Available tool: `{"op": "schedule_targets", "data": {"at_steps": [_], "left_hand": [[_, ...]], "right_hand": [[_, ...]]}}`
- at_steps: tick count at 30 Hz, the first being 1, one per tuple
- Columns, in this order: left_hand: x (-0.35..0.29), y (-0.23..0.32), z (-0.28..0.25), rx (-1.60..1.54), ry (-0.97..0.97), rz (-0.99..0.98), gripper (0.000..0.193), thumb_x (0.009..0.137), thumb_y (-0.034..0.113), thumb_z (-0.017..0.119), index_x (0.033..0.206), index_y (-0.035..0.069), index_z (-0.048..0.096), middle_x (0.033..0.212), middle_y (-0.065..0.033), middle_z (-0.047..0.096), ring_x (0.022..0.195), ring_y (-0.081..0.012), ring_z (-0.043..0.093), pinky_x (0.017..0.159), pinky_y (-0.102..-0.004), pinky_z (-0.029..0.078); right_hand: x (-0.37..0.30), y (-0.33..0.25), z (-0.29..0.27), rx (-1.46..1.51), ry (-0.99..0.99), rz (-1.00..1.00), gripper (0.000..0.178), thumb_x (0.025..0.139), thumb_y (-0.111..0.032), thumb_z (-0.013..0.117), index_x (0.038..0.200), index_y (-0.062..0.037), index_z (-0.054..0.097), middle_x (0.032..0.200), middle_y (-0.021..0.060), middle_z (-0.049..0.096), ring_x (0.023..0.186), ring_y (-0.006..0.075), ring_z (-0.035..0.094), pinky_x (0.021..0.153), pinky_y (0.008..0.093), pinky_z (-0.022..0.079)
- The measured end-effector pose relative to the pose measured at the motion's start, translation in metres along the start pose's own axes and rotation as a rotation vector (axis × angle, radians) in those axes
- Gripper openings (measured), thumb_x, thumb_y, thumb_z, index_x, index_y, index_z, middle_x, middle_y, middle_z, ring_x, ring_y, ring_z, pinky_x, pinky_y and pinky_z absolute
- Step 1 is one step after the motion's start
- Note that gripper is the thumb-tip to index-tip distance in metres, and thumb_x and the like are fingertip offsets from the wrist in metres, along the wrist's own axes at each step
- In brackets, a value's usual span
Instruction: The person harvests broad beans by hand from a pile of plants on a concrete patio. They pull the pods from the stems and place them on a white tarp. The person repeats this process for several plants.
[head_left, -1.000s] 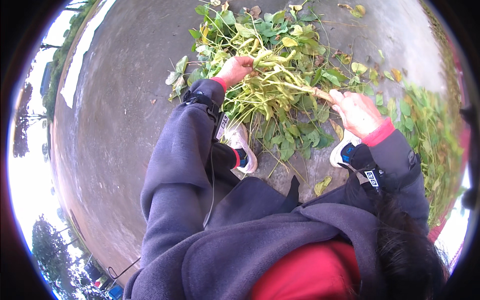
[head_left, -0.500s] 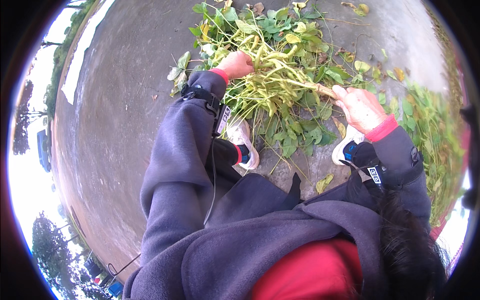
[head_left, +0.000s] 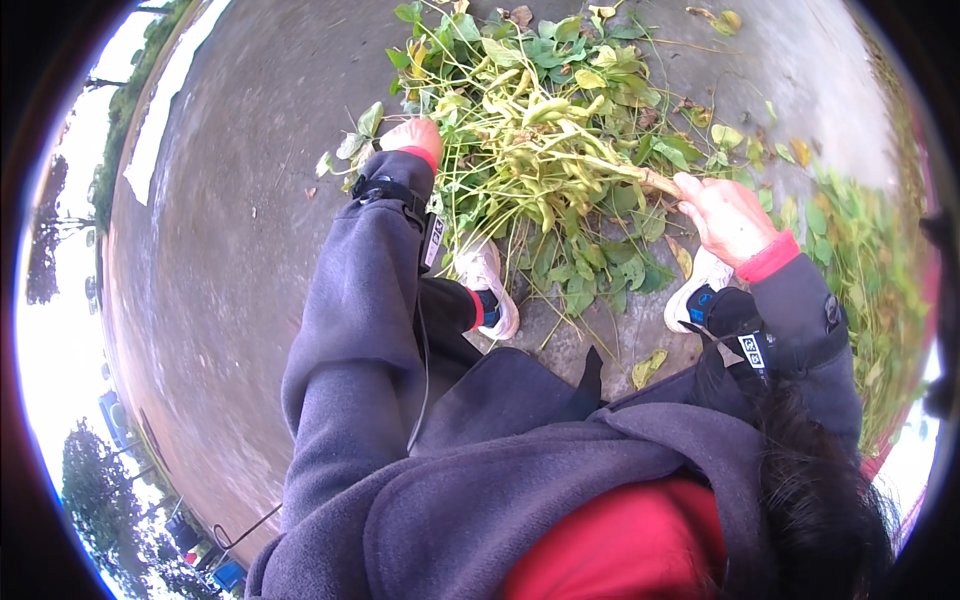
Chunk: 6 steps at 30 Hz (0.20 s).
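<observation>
My right hand is closed round the thick stem end of a bean plant. The plant's many yellow-green pods spread to the left, over a heap of leaves. My left hand is just left of the pods, apart from them, beside a few loose leaves. Its back faces up and its fingers are mostly hidden, so whether it holds anything does not show. Leafy stems and green and yellowing leaves lie under and around the plant.
A grey concrete floor stretches out around the heap. My white shoes stand either side of the heap's near edge. More green stalks are piled at the right. A yellow leaf lies between my feet.
My left hand has moved left, off the pods and to the edge of the leaf heap. My right hand keeps hold of the stem almost in the same place.
</observation>
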<state>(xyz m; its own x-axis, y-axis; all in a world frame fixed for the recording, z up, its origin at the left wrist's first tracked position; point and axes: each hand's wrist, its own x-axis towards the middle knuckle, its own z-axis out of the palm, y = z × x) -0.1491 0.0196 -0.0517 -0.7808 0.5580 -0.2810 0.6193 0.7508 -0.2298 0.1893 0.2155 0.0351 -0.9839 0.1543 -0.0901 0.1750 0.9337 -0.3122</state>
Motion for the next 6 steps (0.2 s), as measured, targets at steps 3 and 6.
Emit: {"op": "schedule_targets", "data": {"at_steps": [3,6], "left_hand": [[0.002,-0.014,0.018,0.04,-0.059,-0.105,0.023,0.074,0.016,0.049,0.091,0.01,0.063,0.102,-0.01,0.056,0.094,-0.026,0.054,0.076,-0.0386,0.042],[0.006,-0.014,0.037,0.067,-0.013,-0.153,0.025,0.071,0.014,0.051,0.093,0.011,0.062,0.11,-0.0114,0.051,0.104,-0.0279,0.046,0.083,-0.0399,0.039]], "right_hand": [[-0.001,0.003,0.002,-0.033,0.048,-0.042,0.015,0.079,-0.016,0.051,0.086,-0.004,0.046,0.059,0.0149,0.05,0.056,0.0331,0.052,0.049,0.0417,0.039],[-0.001,0.003,0.002,-0.113,0.063,-0.048,0.018,0.08,-0.018,0.051,0.089,-0.0047,0.045,0.06,0.0142,0.05,0.057,0.0322,0.052,0.049,0.0406,0.039]]}}
